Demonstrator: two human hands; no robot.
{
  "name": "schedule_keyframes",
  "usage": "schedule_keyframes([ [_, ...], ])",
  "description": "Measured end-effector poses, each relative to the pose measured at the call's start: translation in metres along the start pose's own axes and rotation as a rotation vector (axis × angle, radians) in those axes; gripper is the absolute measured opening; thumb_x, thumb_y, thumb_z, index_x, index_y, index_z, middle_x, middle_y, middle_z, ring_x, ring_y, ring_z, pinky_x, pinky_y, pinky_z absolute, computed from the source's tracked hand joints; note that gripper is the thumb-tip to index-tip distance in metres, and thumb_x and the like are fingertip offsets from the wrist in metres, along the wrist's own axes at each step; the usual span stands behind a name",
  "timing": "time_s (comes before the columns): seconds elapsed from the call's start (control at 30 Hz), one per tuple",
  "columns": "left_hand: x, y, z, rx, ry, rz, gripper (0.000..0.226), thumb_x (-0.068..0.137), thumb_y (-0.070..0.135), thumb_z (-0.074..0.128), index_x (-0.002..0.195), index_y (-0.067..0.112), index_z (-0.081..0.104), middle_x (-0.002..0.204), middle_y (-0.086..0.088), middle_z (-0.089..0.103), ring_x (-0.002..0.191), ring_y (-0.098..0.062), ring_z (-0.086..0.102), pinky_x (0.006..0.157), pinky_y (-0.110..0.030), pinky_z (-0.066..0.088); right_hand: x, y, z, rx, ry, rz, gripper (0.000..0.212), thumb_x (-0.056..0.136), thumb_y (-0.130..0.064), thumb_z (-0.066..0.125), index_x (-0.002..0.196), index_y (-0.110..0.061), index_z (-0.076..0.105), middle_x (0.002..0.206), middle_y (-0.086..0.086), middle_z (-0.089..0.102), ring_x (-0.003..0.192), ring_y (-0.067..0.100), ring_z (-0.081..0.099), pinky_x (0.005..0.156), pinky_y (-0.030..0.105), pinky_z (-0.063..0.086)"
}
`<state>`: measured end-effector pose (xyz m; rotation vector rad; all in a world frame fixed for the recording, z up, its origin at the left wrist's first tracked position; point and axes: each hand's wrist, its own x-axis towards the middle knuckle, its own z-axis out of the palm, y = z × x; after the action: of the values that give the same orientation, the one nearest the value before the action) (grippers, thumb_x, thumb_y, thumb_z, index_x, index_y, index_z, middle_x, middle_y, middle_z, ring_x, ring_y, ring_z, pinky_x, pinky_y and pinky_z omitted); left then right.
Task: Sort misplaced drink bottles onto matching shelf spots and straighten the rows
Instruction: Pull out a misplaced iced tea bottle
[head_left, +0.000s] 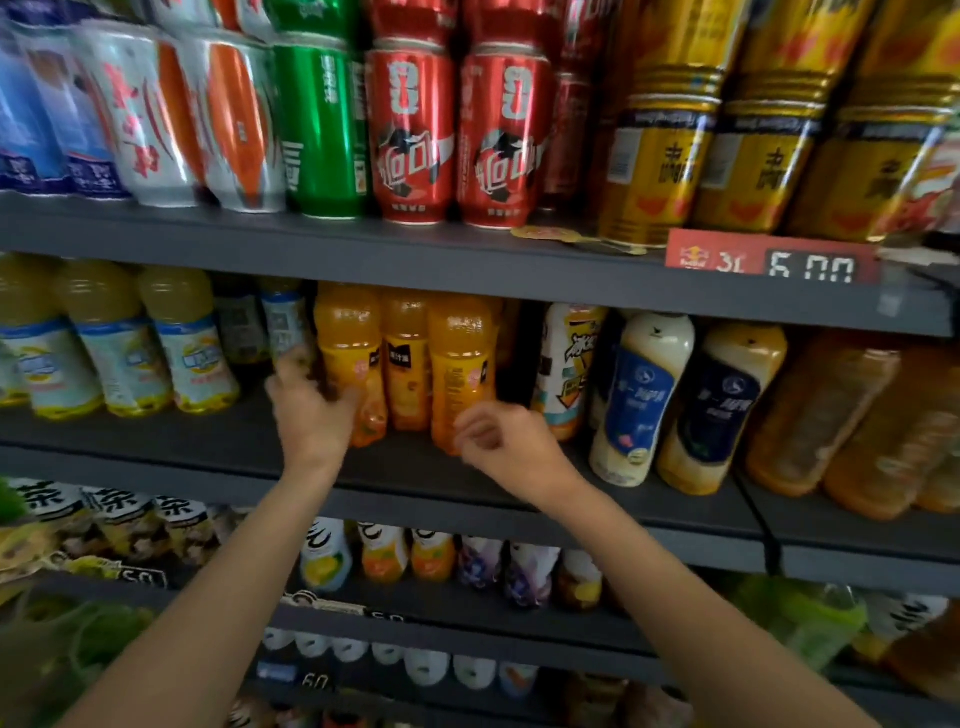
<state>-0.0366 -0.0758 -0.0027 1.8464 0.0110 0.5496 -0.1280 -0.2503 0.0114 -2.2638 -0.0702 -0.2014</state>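
Both hands reach to the middle shelf (467, 467). The left hand (306, 410) grips the leftmost orange bottle (350, 358) low on its left side, fingers curled around it; the picture is blurred there. The right hand (498, 441) hovers just in front of the base of the right orange bottle (460, 364), fingers loosely curled, holding nothing. A third orange bottle (406, 364) stands between them. All three stand near the shelf's front edge, mid-length, with white-labelled bottles (639, 395) to the right.
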Motion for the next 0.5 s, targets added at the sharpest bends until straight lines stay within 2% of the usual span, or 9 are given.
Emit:
schedule_keyframes([
  [0.07,-0.030,0.007,0.010,-0.020,0.142,0.177,0.040,0.082,-0.005,0.058,0.120,0.000,0.044,0.122,-0.016,0.042,0.108,-0.027,0.050,0.089,-0.033,0.045,-0.020,0.020,-0.037,0.003,0.100,0.000,0.012,0.086,-0.008,0.061,0.096,-0.014,0.062,0.094,0.009,0.069,0.081,0.016,0.065,0.080,0.026,0.053],
  [0.1,-0.047,0.012,0.018,-0.032,0.143,0.288,0.036,0.081,-0.007,0.055,0.115,0.001,0.046,0.116,-0.013,0.041,0.105,-0.027,0.049,0.089,-0.035,0.045,-0.030,0.030,-0.057,0.011,0.165,0.014,0.013,0.086,-0.003,0.060,0.092,-0.014,0.062,0.089,0.010,0.070,0.077,0.017,0.066,0.079,0.029,0.055],
  [0.17,-0.077,0.027,0.043,-0.060,0.058,0.452,0.033,0.078,-0.006,0.052,0.110,0.002,0.048,0.109,-0.007,0.040,0.102,-0.026,0.048,0.091,-0.032,0.042,-0.052,0.053,-0.095,0.023,0.305,0.052,0.018,0.085,0.004,0.056,0.085,-0.013,0.061,0.080,0.010,0.069,0.066,0.010,0.065,0.073,0.028,0.055],
  [0.23,-0.103,0.044,0.070,-0.100,-0.048,0.543,0.032,0.077,0.000,0.050,0.109,0.003,0.049,0.107,-0.005,0.041,0.100,-0.022,0.047,0.089,-0.021,0.037,-0.074,0.074,-0.129,0.017,0.460,0.101,0.022,0.086,0.004,0.054,0.080,-0.017,0.060,0.071,0.002,0.068,0.058,0.002,0.061,0.067,0.024,0.053],
  [0.37,-0.146,0.080,0.116,-0.196,-0.170,0.670,0.032,0.078,0.008,0.047,0.110,0.010,0.047,0.108,-0.001,0.041,0.099,-0.015,0.045,0.088,-0.017,0.037,-0.110,0.108,-0.171,-0.036,0.744,0.174,0.008,0.089,-0.010,0.059,0.084,-0.014,0.063,0.073,-0.005,0.066,0.070,0.007,0.062,0.067,0.025,0.052],
  [0.43,-0.164,0.090,0.135,-0.213,-0.214,0.687,0.033,0.079,0.006,0.047,0.110,0.017,0.045,0.109,0.001,0.040,0.100,-0.011,0.043,0.088,-0.014,0.037,-0.116,0.116,-0.182,-0.042,0.769,0.161,0.006,0.087,-0.016,0.063,0.089,-0.010,0.063,0.075,-0.007,0.062,0.070,0.001,0.058,0.063,0.014,0.048],
  [0.5,-0.178,0.095,0.150,-0.214,-0.229,0.681,0.033,0.080,0.010,0.046,0.111,0.018,0.044,0.110,0.001,0.039,0.102,-0.011,0.043,0.088,-0.010,0.036,-0.115,0.123,-0.189,-0.050,0.696,0.124,0.010,0.086,-0.018,0.066,0.090,-0.010,0.061,0.074,-0.012,0.058,0.068,-0.004,0.054,0.059,0.005,0.042],
])
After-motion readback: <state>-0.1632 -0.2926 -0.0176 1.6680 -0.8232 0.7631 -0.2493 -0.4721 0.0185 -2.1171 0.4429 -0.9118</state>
